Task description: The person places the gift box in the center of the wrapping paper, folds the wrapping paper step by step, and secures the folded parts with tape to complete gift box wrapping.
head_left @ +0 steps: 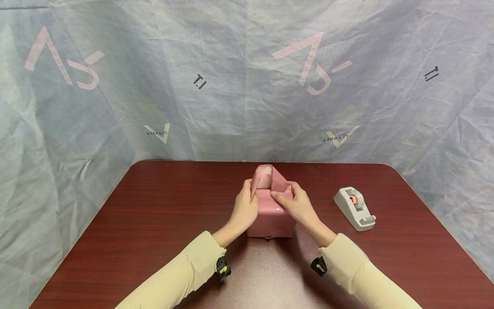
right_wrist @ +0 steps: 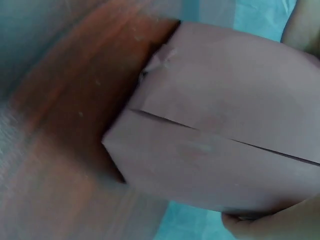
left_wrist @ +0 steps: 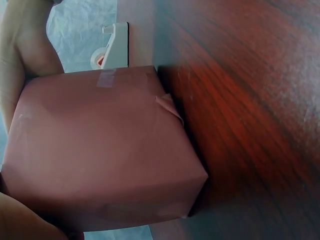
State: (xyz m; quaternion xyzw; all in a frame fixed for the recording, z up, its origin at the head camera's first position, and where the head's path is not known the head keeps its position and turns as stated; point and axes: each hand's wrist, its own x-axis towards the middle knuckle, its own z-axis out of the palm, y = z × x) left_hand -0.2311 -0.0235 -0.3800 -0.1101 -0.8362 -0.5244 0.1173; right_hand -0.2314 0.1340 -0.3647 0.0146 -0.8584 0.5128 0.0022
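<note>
A box wrapped in pink paper [head_left: 270, 223] stands on the table in the middle of the head view. At its top, loose wrapping paper [head_left: 279, 182] rises in folded flaps around a gap. My left hand [head_left: 246, 207] grips the paper at the upper left, thumb on the near side. On the upper right, my right hand [head_left: 300, 209] pinches a fold, its thumb lying across the top. Clear tape [left_wrist: 106, 78] crosses one side in the left wrist view, near a small raised paper corner [left_wrist: 170, 107]. A long paper seam [right_wrist: 165, 121] shows in the right wrist view.
To the right of the box is a white tape dispenser [head_left: 355, 209] with an orange-cored roll. The dark red wooden table [head_left: 173, 206] is bordered by grey printed cloth [head_left: 231, 107] at the back and sides.
</note>
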